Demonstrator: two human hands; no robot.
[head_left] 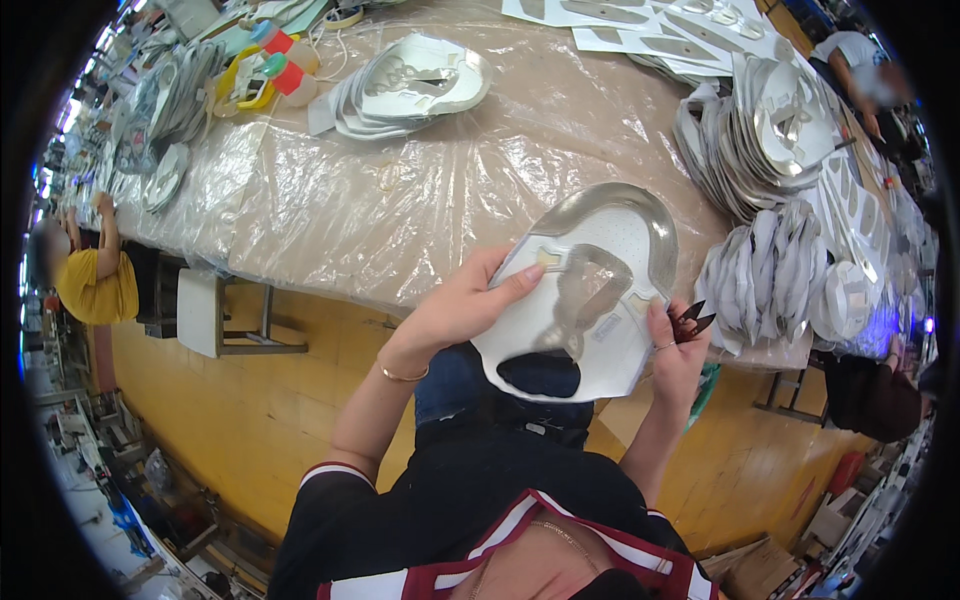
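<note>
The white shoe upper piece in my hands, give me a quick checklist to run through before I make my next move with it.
1. Left hand grip on the white shoe upper piece: thumb on top at its left edge, ok.
2. Right hand grip: holds the piece's right edge, ok.
3. Small dark snips: in the right hand, tips pointing away from the piece, ok.
4. Piece clear of the plastic-covered table: held over the lap, ok.
5. Stack of similar pieces at the right: close to the right hand, whether touching it, cannot tell.
6. Loose threads on the piece: cannot tell.
</note>
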